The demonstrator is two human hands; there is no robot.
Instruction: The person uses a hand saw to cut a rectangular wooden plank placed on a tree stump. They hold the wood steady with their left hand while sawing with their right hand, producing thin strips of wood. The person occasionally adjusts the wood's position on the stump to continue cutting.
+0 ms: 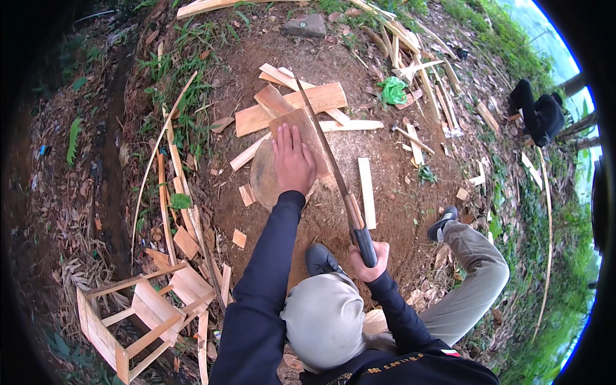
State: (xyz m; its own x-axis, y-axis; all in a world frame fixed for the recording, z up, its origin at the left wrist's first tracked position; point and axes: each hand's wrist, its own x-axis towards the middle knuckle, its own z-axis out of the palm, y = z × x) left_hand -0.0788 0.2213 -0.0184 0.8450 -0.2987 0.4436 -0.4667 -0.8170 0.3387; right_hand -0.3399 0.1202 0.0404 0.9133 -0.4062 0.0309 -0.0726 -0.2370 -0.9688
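Note:
My left hand [294, 158] lies flat with its fingers stretched out, pressing on a wooden board [312, 142]. Under the board and my palm is a round wood stump [265, 176], partly hidden. In my right hand [372, 261] is the dark handle of a handsaw [324, 135]. Its long blade points away from me and runs along the right edge of the board, touching or very near it; which of the two I cannot tell. Beyond the board, several loose planks [328, 96] lie crossed over each other on the ground.
A wooden frame like a small stool [144, 311] stands at the lower left. Long thin strips [168, 212] lie along the left. A hammer [412, 139], a green plastic bag [392, 91] and scrap wood are on the right. A narrow slat [366, 192] lies beside the saw.

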